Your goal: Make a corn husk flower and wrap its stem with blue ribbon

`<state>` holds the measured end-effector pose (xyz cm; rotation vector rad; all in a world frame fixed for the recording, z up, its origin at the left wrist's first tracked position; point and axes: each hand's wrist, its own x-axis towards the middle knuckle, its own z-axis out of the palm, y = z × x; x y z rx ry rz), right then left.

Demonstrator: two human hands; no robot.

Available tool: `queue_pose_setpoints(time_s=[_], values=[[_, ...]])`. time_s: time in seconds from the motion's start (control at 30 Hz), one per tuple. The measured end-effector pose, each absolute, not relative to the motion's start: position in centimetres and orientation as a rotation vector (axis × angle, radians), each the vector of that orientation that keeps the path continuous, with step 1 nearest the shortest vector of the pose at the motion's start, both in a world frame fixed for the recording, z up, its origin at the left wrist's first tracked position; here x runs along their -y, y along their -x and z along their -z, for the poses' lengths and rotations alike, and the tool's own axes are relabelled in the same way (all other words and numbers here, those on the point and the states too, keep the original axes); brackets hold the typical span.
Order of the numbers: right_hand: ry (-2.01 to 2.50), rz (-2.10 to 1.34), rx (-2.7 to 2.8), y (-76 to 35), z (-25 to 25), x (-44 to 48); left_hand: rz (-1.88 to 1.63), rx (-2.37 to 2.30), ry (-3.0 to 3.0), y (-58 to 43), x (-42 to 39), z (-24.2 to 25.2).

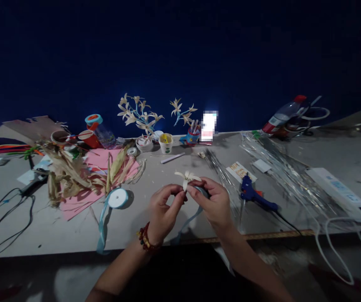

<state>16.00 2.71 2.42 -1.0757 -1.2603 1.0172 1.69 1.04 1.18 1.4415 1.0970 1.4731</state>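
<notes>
A pale flower with narrow petals [186, 177] stands upright between my two hands over the front of the table. My left hand [167, 207], with a beaded bracelet at the wrist, pinches at the flower's base. My right hand [211, 201] holds the flower from the other side, its thumb and fingers pressed together just under the petals. Light blue ribbon [190, 220] hangs from my right hand down to the table's edge. Left of my hands lies a white-centred roll of blue ribbon [118, 198], its loose end trailing over the front edge.
Dried husks [65, 167] lie on pink sheets [76, 203] at the left. Finished flower sprigs [139, 113], a paper cup [166, 144] and a lit screen [209, 126] stand behind. A blue glue gun [255, 195], wires [219, 167] and a bottle [284, 114] are at the right.
</notes>
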Motion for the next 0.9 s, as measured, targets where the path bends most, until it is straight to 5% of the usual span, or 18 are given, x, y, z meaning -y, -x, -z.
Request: queue_pose_setpoints(time_s=[0.27, 0.67, 0.9], values=[[0.976, -1.315, 1.013, -15.8, -2.0, -2.9, -1.178, -0.590, -0.757, -1.6, -1.9, -0.9], [0.971, -1.420, 1.179, -16.8, -3.3, -2.8, -0.884, -0.400, -0.668, -1.8, -2.5, 0.1], [1.048, -1.147, 1.262, -17.0, -2.3, -2.9, -1.257, -0.722, -0.932, -1.7, -2.0, 0.0]])
